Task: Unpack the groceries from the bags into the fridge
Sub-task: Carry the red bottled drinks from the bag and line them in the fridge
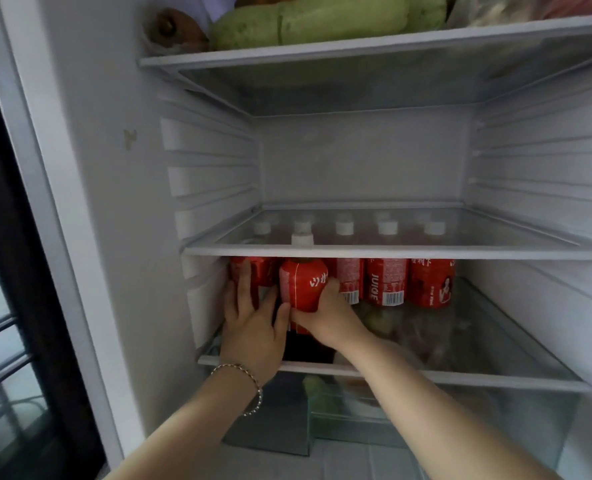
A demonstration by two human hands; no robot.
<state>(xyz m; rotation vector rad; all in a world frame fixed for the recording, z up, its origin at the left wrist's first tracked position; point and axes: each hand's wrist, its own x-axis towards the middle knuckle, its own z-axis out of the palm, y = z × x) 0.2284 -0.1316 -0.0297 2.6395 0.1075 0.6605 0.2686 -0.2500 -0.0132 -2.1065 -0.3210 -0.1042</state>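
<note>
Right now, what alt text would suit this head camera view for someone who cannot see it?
Two bare hands set a red-labelled juice bottle on a fridge shelf, the right hand gripping it and the left hand resting on a neighbouring bottle. More bottles stand alongside; green vegetables lie on the top shelf.

So I had a row of juice bottles (388, 282) on the lower shelf (461, 377), under the bare middle shelf (391, 251). My bottle (303, 289) stood front-left, between my left hand (253, 327) and right hand (329, 313). Gourds (322, 22) lay on the top shelf (357, 46).
</note>
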